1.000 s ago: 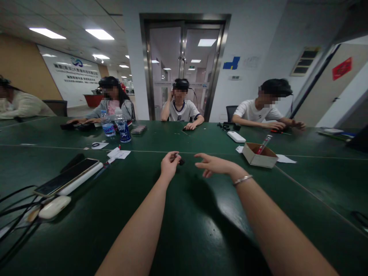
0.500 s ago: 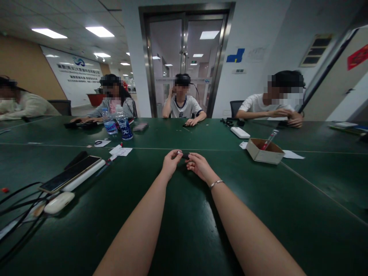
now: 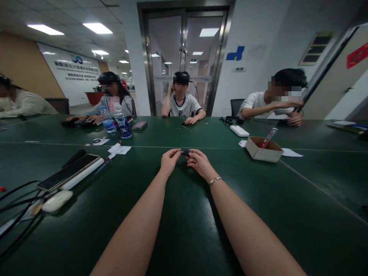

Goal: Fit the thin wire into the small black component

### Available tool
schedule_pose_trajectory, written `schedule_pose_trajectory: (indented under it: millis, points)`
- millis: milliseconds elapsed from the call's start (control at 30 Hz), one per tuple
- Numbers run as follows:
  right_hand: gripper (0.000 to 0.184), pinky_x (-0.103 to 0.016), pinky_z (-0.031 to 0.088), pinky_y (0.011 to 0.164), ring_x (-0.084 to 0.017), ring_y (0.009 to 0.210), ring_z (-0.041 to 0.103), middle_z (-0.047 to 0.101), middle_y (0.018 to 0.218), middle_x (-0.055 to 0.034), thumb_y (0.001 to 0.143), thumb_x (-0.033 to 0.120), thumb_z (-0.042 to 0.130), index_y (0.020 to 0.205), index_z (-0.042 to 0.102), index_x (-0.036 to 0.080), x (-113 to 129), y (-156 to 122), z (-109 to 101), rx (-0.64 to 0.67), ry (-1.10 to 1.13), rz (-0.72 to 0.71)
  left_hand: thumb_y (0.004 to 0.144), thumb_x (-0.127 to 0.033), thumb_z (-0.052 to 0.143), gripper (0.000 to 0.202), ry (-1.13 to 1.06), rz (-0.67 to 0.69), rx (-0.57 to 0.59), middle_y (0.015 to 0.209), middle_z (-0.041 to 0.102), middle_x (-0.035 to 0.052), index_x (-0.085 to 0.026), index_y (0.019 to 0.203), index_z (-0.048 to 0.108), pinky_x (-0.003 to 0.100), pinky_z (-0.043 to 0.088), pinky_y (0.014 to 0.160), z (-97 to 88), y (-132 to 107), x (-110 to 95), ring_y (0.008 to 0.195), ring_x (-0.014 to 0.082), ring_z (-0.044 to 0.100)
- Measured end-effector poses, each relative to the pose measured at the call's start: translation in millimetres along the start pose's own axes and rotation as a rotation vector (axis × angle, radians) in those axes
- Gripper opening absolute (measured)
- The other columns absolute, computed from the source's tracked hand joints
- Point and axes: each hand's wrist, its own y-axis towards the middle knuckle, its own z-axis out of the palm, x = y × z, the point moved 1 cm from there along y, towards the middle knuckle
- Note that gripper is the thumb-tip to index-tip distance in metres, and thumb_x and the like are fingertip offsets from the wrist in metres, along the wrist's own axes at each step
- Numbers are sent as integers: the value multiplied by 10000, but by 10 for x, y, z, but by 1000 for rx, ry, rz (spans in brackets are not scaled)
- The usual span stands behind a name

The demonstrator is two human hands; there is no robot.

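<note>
A small dark object [image 3: 185, 153], too small to name, is held between my two hands above the green table [image 3: 184, 214]. My left hand [image 3: 170, 159] pinches its left end with thumb and fingertips. On the other end, my right hand [image 3: 200, 163] has its thumb and index finger closed, the remaining fingers curled below. A silver bracelet [image 3: 216, 180] circles my right wrist. Fingertips hide part of the object.
To the left lie a phone [image 3: 69, 171] on a white power strip, a white case [image 3: 57, 201] and black cables. Two bottles [image 3: 123, 124] stand farther back. An open cardboard box [image 3: 263, 151] holding a red tube is at right. Several people sit across the table.
The dark object stays between my hands; its left end has shifted slightly in my left fingertips. The view has tilted a little. The person at right has raised a hand.
</note>
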Motion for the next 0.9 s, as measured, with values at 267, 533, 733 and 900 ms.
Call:
schedule_pose_trajectory:
  millis: [267, 533, 733, 900]
  points:
    - [224, -202, 529, 500, -112, 521, 602, 659, 708, -37, 762, 162, 684, 945, 557, 173, -3, 16, -10, 26, 5, 10, 743, -374, 641, 296, 82, 66, 11, 871, 693, 75, -142, 918, 694, 274, 477, 680, -28, -11, -52, 759, 170, 609]
    - [244, -208, 544, 538, -105, 545, 604, 669, 786, -50, 755, 146, 702, 966, 581, 165, -35, 41, -45, 79, 9, 4, 719, -434, 634, 322, 79, 46, -10, 738, 655, 50, -138, 832, 693, 268, 426, 638, -48, 6, -41, 662, 149, 552]
    - [262, -223, 551, 544, -106, 560, 605, 656, 809, -28, 727, 135, 711, 963, 605, 173, -52, 47, -56, 106, -1, -22, 692, -530, 648, 410, 86, 2, -21, 701, 641, 51, -136, 796, 683, 269, 411, 625, -52, 16, -25, 636, 148, 538]
    - [329, -229, 547, 553, -113, 572, 606, 636, 737, 4, 673, 160, 767, 966, 620, 192, -82, 62, -82, 117, -25, -36, 663, -625, 634, 500, 115, -54, -20, 626, 593, 31, -129, 727, 655, 255, 367, 568, -60, 15, -8, 567, 127, 494]
